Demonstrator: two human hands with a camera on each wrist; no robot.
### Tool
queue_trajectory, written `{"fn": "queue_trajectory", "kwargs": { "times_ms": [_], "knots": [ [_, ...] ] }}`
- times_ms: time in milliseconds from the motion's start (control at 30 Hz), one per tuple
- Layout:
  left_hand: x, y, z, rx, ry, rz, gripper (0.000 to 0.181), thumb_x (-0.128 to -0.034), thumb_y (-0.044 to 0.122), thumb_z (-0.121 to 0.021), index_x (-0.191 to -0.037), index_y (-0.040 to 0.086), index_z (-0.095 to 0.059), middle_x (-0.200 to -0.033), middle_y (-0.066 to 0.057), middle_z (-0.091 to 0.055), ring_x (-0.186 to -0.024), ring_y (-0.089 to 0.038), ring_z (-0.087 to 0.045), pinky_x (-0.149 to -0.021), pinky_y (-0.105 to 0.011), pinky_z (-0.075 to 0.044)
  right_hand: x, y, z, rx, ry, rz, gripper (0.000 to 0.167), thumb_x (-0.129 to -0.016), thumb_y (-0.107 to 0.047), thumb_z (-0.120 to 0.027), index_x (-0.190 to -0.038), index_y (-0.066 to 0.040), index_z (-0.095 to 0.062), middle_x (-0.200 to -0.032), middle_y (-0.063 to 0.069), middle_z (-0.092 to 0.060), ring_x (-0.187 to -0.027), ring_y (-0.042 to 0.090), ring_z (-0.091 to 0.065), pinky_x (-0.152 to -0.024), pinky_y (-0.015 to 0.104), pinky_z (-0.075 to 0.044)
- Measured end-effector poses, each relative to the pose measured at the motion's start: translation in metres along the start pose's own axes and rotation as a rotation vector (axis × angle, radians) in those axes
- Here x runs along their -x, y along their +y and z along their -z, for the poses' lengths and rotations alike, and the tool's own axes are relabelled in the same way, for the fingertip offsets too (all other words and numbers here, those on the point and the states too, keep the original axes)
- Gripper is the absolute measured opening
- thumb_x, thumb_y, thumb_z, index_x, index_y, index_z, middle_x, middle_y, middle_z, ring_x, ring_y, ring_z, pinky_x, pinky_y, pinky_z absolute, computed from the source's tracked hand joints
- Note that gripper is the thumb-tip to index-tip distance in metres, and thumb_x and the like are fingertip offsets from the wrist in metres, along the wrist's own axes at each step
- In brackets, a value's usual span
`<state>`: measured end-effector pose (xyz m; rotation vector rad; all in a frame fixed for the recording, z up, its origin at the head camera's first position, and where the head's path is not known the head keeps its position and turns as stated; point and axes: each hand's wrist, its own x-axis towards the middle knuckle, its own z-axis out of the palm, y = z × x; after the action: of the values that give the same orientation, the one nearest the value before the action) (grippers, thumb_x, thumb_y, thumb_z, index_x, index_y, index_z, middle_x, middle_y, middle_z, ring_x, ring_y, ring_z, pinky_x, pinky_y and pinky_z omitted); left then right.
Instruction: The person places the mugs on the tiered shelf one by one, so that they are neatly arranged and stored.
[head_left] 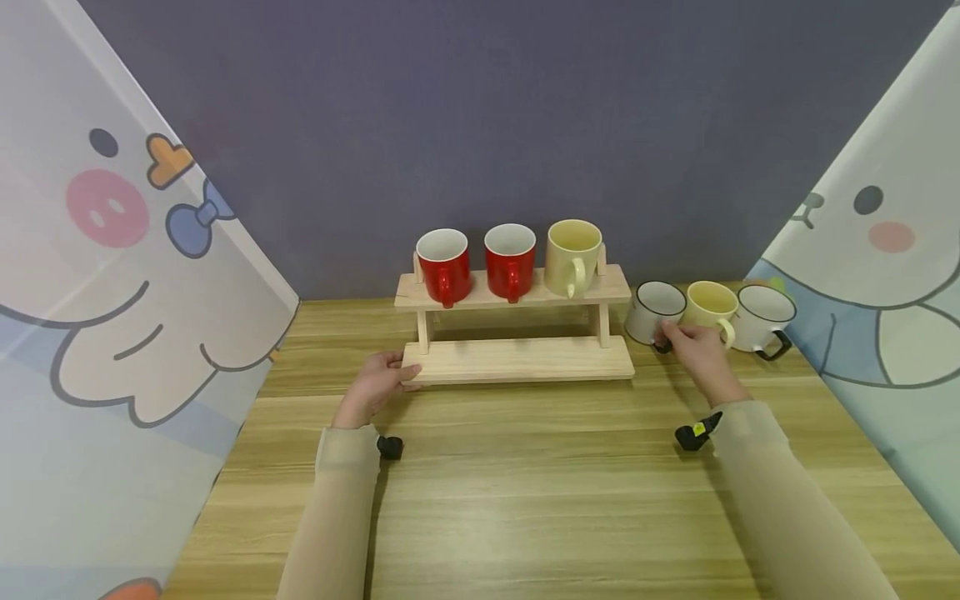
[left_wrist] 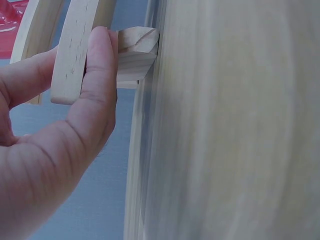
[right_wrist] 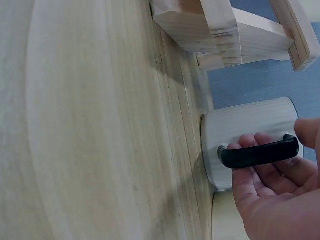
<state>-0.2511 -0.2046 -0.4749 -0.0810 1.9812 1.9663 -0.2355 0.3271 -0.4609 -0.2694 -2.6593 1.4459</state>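
Note:
My left hand (head_left: 375, 383) pinches the left end of the lower board of a two-level wooden rack (head_left: 517, 360); in the left wrist view its fingers (left_wrist: 102, 75) lie along the board end (left_wrist: 70, 60). On the upper level stand two red mugs (head_left: 444, 271) (head_left: 511, 265) and a yellow mug (head_left: 572, 260). Right of the rack, my right hand (head_left: 701, 354) is at a white mug (head_left: 654, 317) with a dark rim. The right wrist view shows its fingers curled round the black handle (right_wrist: 260, 154); that mug (right_wrist: 250, 120) stands on the table.
Close beside the white mug are a second yellow mug (head_left: 708, 307) and another white mug (head_left: 763, 317) with a black handle. A grey wall (head_left: 480, 108) rises behind the rack, and patterned panels (head_left: 135, 250) stand at both sides of the wooden table (head_left: 525, 483).

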Motion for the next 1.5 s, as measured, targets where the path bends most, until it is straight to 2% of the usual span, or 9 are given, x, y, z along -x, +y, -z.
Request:
{"fn": "queue_trajectory", "kwargs": {
  "times_ms": [133, 300, 400, 567, 767, 900, 1067, 1333, 1500],
  "knots": [
    [0.001, 0.001, 0.000, 0.010, -0.005, 0.006, 0.064, -0.1035, -0.002, -0.057, -0.152, -0.019, -0.018, -0.142, -0.034, -0.039, -0.129, -0.042, -0.045, -0.098, -0.044, -0.056, -0.003, 0.001, -0.001, -0.029, -0.020, 0.008, 0.068, -0.106, -0.053, -0.047, -0.121, 0.009, -0.069, -0.110, 0.017, -0.071, -0.100, 0.015, -0.058, -0.082, 0.021, -0.048],
    [0.002, 0.003, -0.001, 0.031, -0.001, 0.015, 0.069, -0.1029, -0.003, -0.058, -0.153, -0.018, -0.013, -0.146, -0.034, -0.034, -0.133, -0.042, -0.041, -0.099, -0.045, -0.055, -0.006, 0.002, -0.003, -0.190, -0.057, 0.031, 0.058, -0.109, -0.038, -0.050, -0.123, 0.017, -0.063, -0.101, 0.005, -0.072, -0.093, 0.004, -0.061, -0.084, 0.016, -0.053],
    [0.002, 0.003, -0.001, 0.028, -0.002, 0.015, 0.070, -0.1030, -0.003, -0.057, -0.153, -0.018, -0.011, -0.146, -0.034, -0.033, -0.133, -0.043, -0.041, -0.101, -0.046, -0.054, -0.007, 0.003, -0.003, -0.246, -0.082, 0.048, 0.055, -0.110, -0.032, -0.049, -0.125, 0.020, -0.059, -0.100, 0.001, -0.071, -0.092, 0.004, -0.063, -0.084, 0.017, -0.054],
    [0.000, 0.001, 0.000, 0.025, -0.003, 0.014, 0.067, -0.1031, -0.003, -0.057, -0.152, -0.018, -0.015, -0.143, -0.033, -0.037, -0.129, -0.042, -0.044, -0.100, -0.047, -0.054, -0.007, 0.003, -0.004, -0.258, -0.075, 0.051, 0.053, -0.110, -0.029, -0.049, -0.126, 0.021, -0.058, -0.097, -0.004, -0.070, -0.093, 0.003, -0.061, -0.084, 0.013, -0.052],
    [-0.001, -0.001, 0.001, 0.017, -0.007, 0.009, 0.065, -0.1030, -0.002, -0.058, -0.152, -0.018, -0.019, -0.141, -0.032, -0.039, -0.128, -0.041, -0.046, -0.098, -0.045, -0.055, -0.005, -0.001, -0.005, -0.477, -0.074, -0.007, 0.050, -0.109, -0.019, -0.051, -0.133, 0.025, -0.048, -0.094, -0.006, -0.070, -0.095, 0.006, -0.061, -0.086, 0.018, -0.053],
    [-0.002, -0.002, 0.002, 0.009, -0.009, 0.006, 0.065, -0.1033, -0.001, -0.058, -0.152, -0.018, -0.019, -0.141, -0.032, -0.039, -0.127, -0.040, -0.046, -0.097, -0.044, -0.056, 0.000, -0.009, -0.005, -0.559, -0.051, -0.026, 0.048, -0.108, -0.015, -0.054, -0.132, 0.026, -0.048, -0.090, -0.004, -0.072, -0.092, 0.007, -0.063, -0.082, 0.018, -0.054],
    [-0.002, -0.003, 0.003, 0.008, -0.007, 0.000, 0.059, -0.1032, -0.001, -0.058, -0.149, -0.018, -0.026, -0.137, -0.031, -0.044, -0.122, -0.038, -0.050, -0.097, -0.044, -0.056, 0.009, -0.019, -0.004, -0.606, -0.005, 0.012, 0.046, -0.106, -0.015, -0.059, -0.128, 0.026, -0.053, -0.090, -0.001, -0.072, -0.089, 0.009, -0.065, -0.079, 0.018, -0.055],
    [-0.001, -0.002, 0.002, 0.005, -0.003, 0.006, 0.059, -0.1032, -0.001, -0.058, -0.149, -0.018, -0.026, -0.136, -0.031, -0.044, -0.121, -0.038, -0.051, -0.097, -0.044, -0.056, 0.024, -0.030, 0.002, -0.634, 0.035, 0.069, 0.044, -0.105, -0.013, -0.061, -0.125, 0.026, -0.055, -0.091, 0.000, -0.072, -0.087, 0.010, -0.066, -0.078, 0.017, -0.056],
    [0.000, -0.001, 0.001, 0.003, -0.001, 0.006, 0.058, -0.1033, -0.001, -0.058, -0.149, -0.018, -0.027, -0.136, -0.031, -0.045, -0.121, -0.038, -0.051, -0.096, -0.044, -0.057, 0.035, -0.037, 0.008, -0.661, 0.048, 0.073, 0.035, -0.104, -0.012, -0.062, -0.120, 0.019, -0.063, -0.091, 0.000, -0.073, -0.087, 0.010, -0.067, -0.079, 0.017, -0.056]
  ]
}}
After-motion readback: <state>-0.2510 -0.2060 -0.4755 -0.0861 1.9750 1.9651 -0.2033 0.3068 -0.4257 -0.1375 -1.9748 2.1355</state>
